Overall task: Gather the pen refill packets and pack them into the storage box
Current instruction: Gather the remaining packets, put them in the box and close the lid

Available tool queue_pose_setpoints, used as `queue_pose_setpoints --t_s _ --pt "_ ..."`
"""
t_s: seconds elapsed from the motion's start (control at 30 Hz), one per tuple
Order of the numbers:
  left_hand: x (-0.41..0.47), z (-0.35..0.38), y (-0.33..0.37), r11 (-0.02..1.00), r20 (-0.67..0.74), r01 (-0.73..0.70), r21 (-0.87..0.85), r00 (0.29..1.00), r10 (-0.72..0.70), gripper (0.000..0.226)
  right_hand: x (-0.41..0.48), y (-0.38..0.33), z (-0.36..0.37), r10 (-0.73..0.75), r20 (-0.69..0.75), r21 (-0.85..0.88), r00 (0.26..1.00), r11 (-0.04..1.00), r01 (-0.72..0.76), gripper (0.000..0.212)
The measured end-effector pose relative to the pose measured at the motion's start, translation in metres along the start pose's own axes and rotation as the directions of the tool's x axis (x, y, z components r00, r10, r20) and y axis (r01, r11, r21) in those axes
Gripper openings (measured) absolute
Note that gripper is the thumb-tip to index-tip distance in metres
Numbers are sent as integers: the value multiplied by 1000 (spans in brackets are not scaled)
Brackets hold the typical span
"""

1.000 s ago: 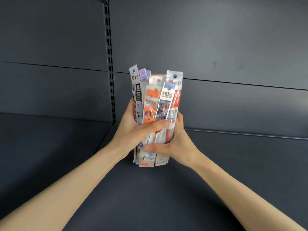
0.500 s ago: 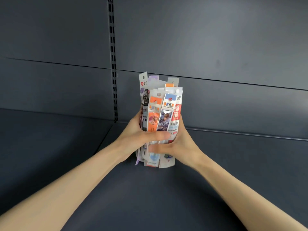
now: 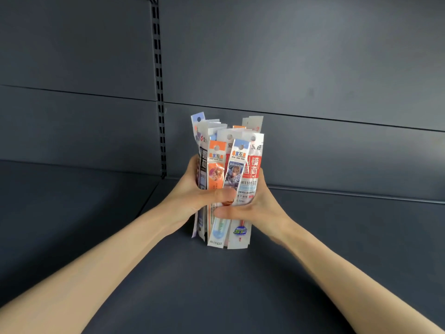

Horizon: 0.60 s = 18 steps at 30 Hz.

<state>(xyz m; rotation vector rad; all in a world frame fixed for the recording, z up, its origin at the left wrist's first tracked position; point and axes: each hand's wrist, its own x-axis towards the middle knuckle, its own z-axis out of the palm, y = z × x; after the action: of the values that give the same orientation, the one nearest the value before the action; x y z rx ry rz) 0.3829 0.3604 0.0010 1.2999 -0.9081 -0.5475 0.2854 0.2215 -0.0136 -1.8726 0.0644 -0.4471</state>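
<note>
Back wall: dark grey metal panels (image 3: 313, 56) fill the view ahead of me, two of them meeting at one black slotted upright strip (image 3: 159, 92).
Shelf: a dark grey flat metal shelf surface (image 3: 216, 290) runs under my arms to the wall.
Arms: both my bare forearms reach forward from the lower corners and converge at the middle.
Left hand (image 3: 192, 198): wrapped round the bundle's left side, thumb laid across its front.
Right hand (image 3: 262, 206): curled round the right side, thumb just under my left thumb, the two touching.
Bundle: a thick upright stack of long, narrow clear plastic pen refill packets (image 3: 228, 165), clamped between my two hands above the shelf; I cannot tell whether its lower ends touch the shelf.
Count: one bundle; at least four printed fronts face me, with more behind, packed too tightly to count.
</note>
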Motion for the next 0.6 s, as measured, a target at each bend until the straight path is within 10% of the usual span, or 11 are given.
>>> queue_pose_setpoints --t_s 0.6 --pt "-2 3 -2 997 20 30 67 999 -31 67 3 5 9 -59 53 -76 997 995 63 91"
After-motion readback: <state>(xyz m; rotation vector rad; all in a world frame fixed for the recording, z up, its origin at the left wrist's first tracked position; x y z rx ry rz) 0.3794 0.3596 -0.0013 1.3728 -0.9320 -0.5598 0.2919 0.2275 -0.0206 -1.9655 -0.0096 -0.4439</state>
